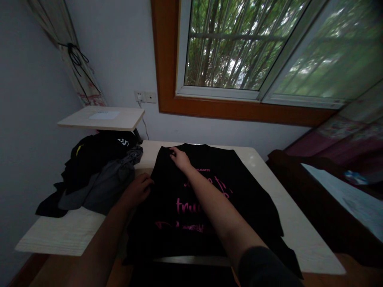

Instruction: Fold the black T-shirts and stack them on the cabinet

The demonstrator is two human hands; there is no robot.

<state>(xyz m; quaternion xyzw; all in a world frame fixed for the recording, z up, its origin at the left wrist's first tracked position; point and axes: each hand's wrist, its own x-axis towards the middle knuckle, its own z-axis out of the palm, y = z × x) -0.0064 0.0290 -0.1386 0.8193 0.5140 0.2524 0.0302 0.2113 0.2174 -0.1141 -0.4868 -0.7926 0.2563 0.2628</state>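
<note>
A black T-shirt (251, 191) with pink lettering lies spread on the pale table, its neck end towards the window wall. My left hand (139, 189) is at the shirt's left edge, its fingertips closed on the fabric there. Reaching across the print, my right hand (181, 158) rests near the upper left shoulder, where thumb and fingers pinch the cloth. My right forearm hides part of the lettering.
Black and grey clothes (98, 171) are heaped on the table's left, beneath a small raised shelf (72, 118) with a paper (104, 115). A window (227, 48) and wall sockets (145, 97) are behind the table (317, 251). Dark brown furniture (299, 187) stands at right.
</note>
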